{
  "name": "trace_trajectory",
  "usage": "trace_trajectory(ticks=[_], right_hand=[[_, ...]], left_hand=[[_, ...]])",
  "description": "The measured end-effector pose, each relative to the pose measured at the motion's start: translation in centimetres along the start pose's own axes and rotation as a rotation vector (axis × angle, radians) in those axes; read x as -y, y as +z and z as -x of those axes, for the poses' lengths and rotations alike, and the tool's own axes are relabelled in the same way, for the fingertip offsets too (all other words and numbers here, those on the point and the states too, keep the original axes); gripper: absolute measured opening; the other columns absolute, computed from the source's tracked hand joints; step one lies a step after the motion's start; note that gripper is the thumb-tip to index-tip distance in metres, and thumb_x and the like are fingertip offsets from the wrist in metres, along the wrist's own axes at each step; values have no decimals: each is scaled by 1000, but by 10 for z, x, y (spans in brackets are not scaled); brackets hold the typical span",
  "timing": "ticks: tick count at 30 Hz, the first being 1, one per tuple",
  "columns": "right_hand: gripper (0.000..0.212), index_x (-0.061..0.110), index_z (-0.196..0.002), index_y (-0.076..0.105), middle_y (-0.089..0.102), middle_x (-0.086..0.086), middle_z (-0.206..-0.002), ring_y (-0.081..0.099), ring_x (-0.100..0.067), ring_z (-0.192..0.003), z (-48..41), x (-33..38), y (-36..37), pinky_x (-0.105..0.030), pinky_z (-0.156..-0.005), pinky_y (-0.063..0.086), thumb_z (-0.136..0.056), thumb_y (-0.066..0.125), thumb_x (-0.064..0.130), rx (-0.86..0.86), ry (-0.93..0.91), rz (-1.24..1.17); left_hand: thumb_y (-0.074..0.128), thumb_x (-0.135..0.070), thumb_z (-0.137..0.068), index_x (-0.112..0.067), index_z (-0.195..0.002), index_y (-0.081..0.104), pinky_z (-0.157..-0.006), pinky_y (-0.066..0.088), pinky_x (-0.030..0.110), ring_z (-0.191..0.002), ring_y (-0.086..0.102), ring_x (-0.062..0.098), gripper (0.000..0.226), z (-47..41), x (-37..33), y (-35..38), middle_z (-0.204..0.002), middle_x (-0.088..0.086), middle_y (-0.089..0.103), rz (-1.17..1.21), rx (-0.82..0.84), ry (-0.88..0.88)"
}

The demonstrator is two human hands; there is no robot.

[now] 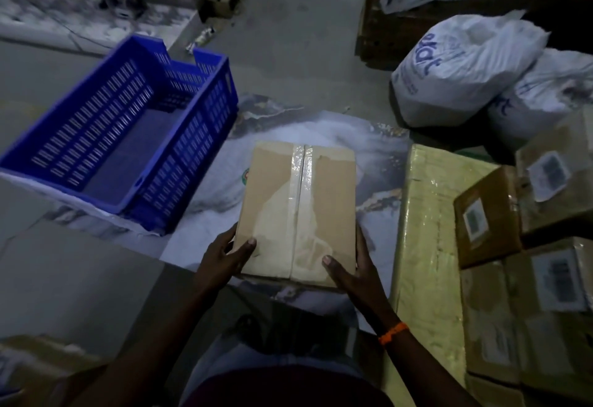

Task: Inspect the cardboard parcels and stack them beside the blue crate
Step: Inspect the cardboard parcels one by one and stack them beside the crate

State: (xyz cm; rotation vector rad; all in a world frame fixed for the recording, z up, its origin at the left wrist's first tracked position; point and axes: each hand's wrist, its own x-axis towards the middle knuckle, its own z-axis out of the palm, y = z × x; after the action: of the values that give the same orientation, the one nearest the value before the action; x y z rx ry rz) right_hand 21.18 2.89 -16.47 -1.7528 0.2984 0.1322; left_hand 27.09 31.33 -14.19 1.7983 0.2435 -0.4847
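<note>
The flat brown cardboard parcel lies with its broad face up and its long axis running straight away from the person. A shiny strip of clear tape follows the centre seam along that same line, and the short near end points at the body. It sits over a marbled white sheet spread on a grey concrete floor in a dim storeroom. The parcel is just right of the blue slatted plastic crate, apart from it, and left of a yellowish film-wrapped box. Whether it rests on the sheet or is lifted off it cannot be told. Labelled cardboard boxes crowd the right edge, and white plastic sacks slump behind them. The left hand grips the near left corner, thumb flat on the top face and fingers bent round the side edge. The right hand, an orange band on its wrist, grips the near right corner, thumb on top. Its other fingers are hidden beneath and beside the cardboard, so their spread cannot be told.
</note>
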Motion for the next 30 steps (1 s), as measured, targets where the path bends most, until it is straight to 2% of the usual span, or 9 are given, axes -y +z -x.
trace_trajectory(ticks=[3,6,9,13,16,18,23,27,30], right_hand=[[86,45,-155,28,53,36,-140,55,5,-129,-1,-4,-2,-21,-102,50,-88,81,35,8,16,21],[82,52,-149,31,53,38,-137,55,6,-127,-3,0,-3,-24,-99,53,-83,79,51,-5,44,17],[73,42,-148,39,55,30,-140,53,6,-128,-16,9,-8,-27,-103,53,-87,78,44,-97,71,13],[85,27,-157,35,45,-1,-158,48,-18,-140,-64,28,-16,-31,-105,43,-86,73,55,-190,125,36],[91,31,-158,35,42,-1,-160,45,-23,-143,-102,42,-16,-44,-115,42,-83,74,65,-170,183,0],[88,35,-151,47,56,4,-150,55,-17,-135,-119,44,-12,-46,-112,47,-77,75,72,-149,180,-46],[61,34,-141,54,67,16,-127,64,-3,-117,-122,73,-2,-27,-95,52,-88,72,59,-210,79,-130],[62,29,-141,50,65,9,-132,65,-8,-116,-121,115,-7,-36,-100,54,-87,68,54,-311,-50,-201],[47,20,-138,52,67,1,-130,66,-11,-116,-109,143,-10,-35,-99,55,-98,63,41,-364,-170,-284]], left_hand=[[70,-67,-78,-40,-143,54,-91,60,43,-121,62,20,72,-4,5,0,-135,-6,64,-3,-13,-33],[74,-47,-89,-28,-143,54,-79,59,30,-115,64,19,61,-11,7,-2,-133,0,64,-7,-38,-64],[76,-47,-85,-26,-138,58,-87,60,40,-114,66,22,60,-27,-3,-6,-129,0,68,18,-26,-43],[72,-40,-92,-27,-145,51,-101,51,41,-125,58,14,58,-67,-31,-3,-139,-8,59,-12,-30,45],[68,-37,-96,-31,-146,48,-92,52,32,-121,58,15,54,-99,-52,7,-136,-6,61,-62,-24,86],[70,-44,-92,-36,-142,48,-93,57,42,-118,61,16,55,-112,-56,10,-131,-7,63,-47,-2,37],[71,-39,-91,-28,-134,58,-83,58,38,-112,64,15,46,-114,-86,11,-124,-4,67,41,-21,65],[66,-64,-87,-30,-133,55,-91,59,47,-113,65,13,58,-105,-124,-4,-127,-5,65,163,-30,209],[53,-64,-91,-34,-125,56,-96,51,38,-109,61,2,47,-92,-151,-13,-125,-8,63,307,-82,223]])
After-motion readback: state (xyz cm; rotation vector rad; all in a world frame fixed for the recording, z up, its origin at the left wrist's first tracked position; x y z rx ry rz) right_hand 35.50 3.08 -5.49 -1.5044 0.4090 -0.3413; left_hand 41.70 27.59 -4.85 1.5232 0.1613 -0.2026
